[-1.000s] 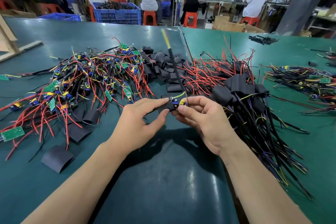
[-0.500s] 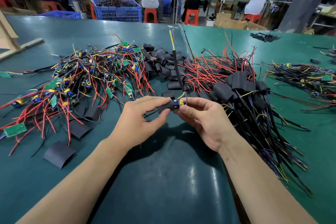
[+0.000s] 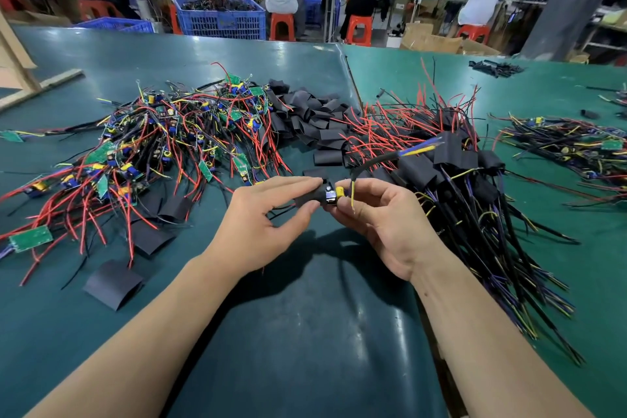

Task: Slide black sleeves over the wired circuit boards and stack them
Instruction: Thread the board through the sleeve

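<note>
My left hand [image 3: 261, 224] pinches a black sleeve [image 3: 310, 197] between thumb and fingers at the middle of the green table. My right hand [image 3: 383, 224] pinches the circuit board [image 3: 334, 196] by its yellow capacitor end; the board sits partly inside the sleeve. Its black cable [image 3: 380, 159] bends up and to the right, ending in blue and yellow wires. A pile of bare wired boards [image 3: 163, 146] lies to the left. Loose black sleeves [image 3: 312, 122] are heaped behind. Sleeved boards [image 3: 451, 173] are stacked on the right.
Flat sleeves [image 3: 113, 283] lie loose on the table [image 3: 305, 332] at the left front. Another wire bundle [image 3: 570, 146] sits far right. Beyond the table stand a blue crate [image 3: 220, 19], red stools and several people working at benches.
The cable that stood upright has swung down to the right. The hands stay together at the same spot, with the board still at the sleeve's mouth.
</note>
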